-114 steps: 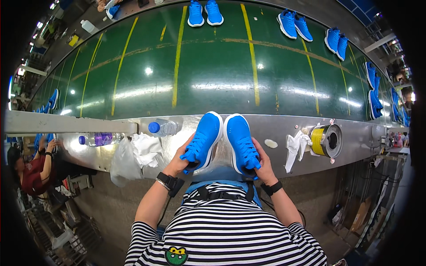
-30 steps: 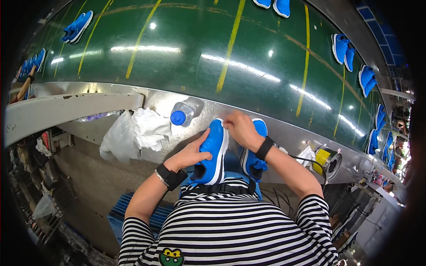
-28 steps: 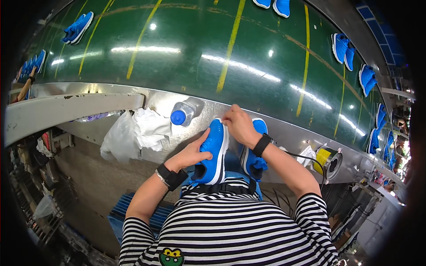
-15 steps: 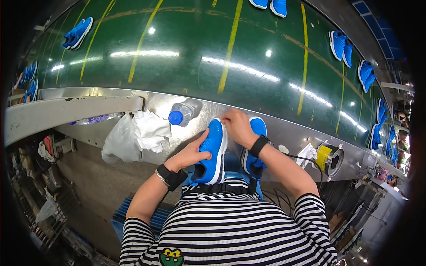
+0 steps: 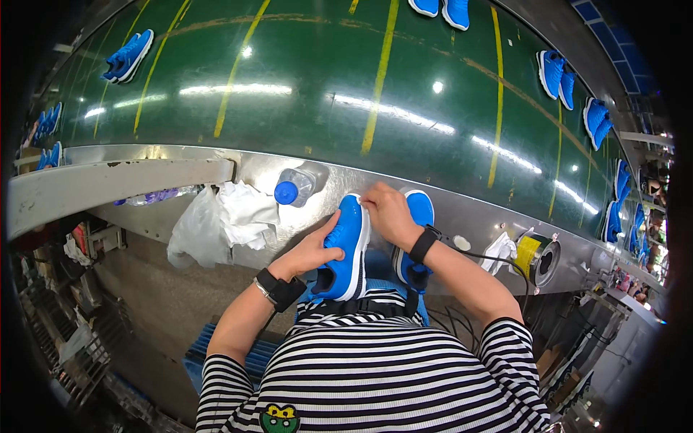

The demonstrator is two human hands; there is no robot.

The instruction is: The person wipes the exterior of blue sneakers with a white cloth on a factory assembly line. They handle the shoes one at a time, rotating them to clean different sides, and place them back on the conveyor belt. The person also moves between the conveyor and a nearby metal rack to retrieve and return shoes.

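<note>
My left hand (image 5: 309,252) is wrapped round a blue sneaker (image 5: 349,244) with a white sole. Its toe points away from me and its heel rests near my lap, with my thumb lying across the upper by the opening. At the toe's right edge my right hand (image 5: 391,216) pinches with fingertips against the white sole rim; whatever is between them is hidden or too small to name. A second blue sneaker (image 5: 421,208) stands just right of the first, partly covered by my right hand and wrist.
Beyond a metal ledge (image 5: 462,209) runs a green conveyor belt (image 5: 303,123) with yellow lines, carrying several blue sneakers (image 5: 552,74). On the ledge are a blue-capped clear bottle (image 5: 297,185), white cloth (image 5: 245,213) beside a plastic bag (image 5: 198,231), and a yellow-labelled round can (image 5: 535,256). A pale metal bar (image 5: 123,189) crosses at left.
The belt's yellow lines and the shoes on it have shifted slightly to the right. My right hand has drawn a little nearer to me, still at the toe; my left hand keeps its hold.
</note>
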